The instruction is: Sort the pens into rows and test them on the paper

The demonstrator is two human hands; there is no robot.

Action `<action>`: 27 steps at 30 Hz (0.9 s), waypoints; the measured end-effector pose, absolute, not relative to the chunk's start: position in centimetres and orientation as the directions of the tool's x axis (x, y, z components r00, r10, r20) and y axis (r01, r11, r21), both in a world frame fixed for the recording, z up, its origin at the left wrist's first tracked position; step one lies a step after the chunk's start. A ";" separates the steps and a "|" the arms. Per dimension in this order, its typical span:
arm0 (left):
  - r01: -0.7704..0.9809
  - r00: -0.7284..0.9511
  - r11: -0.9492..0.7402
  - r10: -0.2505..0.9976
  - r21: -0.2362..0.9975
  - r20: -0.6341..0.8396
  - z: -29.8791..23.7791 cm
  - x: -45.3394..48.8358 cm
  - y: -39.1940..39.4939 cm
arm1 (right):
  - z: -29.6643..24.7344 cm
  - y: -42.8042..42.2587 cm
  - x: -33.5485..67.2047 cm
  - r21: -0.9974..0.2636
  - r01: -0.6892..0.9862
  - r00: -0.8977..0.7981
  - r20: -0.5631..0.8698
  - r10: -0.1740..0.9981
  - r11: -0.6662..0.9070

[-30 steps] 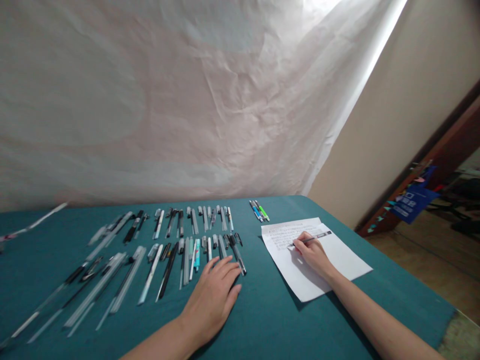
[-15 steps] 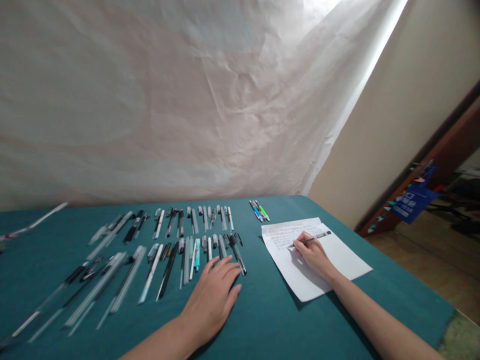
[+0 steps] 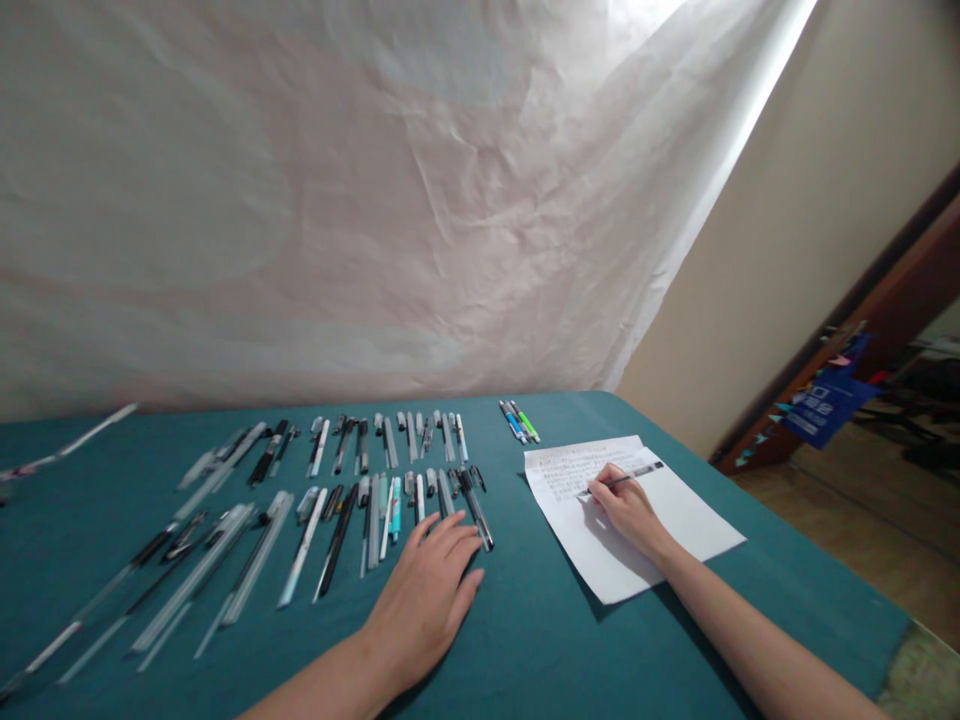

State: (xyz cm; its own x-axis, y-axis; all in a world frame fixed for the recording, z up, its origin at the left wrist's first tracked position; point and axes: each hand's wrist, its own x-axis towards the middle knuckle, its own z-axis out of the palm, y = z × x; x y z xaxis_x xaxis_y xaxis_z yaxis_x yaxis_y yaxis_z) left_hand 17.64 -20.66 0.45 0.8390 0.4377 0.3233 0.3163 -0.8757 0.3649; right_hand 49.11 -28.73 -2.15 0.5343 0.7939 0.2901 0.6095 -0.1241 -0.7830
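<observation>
My right hand (image 3: 624, 508) is closed around a slim pen (image 3: 643, 470) with a dark end, its tip down on a white sheet of paper (image 3: 675, 525). Several lines of small handwriting fill the upper left of the sheet; I cannot read them. My left hand (image 3: 431, 580) lies flat on the green cloth with fingers spread and holds nothing. Its fingertips rest beside the lower row of pens, close to a black-and-clear pen (image 3: 478, 512), and partly cover the near ends of some.
Two rows of pens and loose caps, among them a black pen (image 3: 337, 540) and a turquoise pen (image 3: 395, 508), stretch across the left of the green tabletop (image 3: 510, 640). Blue and green pens (image 3: 519, 422) lie behind the paper. A pale sheet (image 3: 337, 200) hangs behind the table.
The pen tip in my right hand has shifted very slightly to the right on the paper. My left hand stays in place.
</observation>
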 end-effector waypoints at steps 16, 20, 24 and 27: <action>0.278 0.822 -0.862 0.442 0.425 0.360 0.9 17.3 -21.0 | -1.6 -28.8 47.9 -0.741 0.669 0.478 0.376 0.794 -0.052; 0.223 0.818 -0.842 0.435 0.491 0.376 1.7 16.9 -21.3 | 0.4 -28.3 44.2 -0.348 0.925 0.034 0.473 0.880 0.151; 0.218 0.778 -0.758 0.515 0.614 0.360 1.8 16.7 -21.6 | 3.0 -26.7 38.8 0.128 0.948 -0.319 0.392 0.863 0.292; 0.195 0.697 -0.575 0.651 0.794 0.300 1.3 16.7 -21.9 | 4.2 -25.0 34.8 0.239 0.925 -0.372 0.395 0.840 0.296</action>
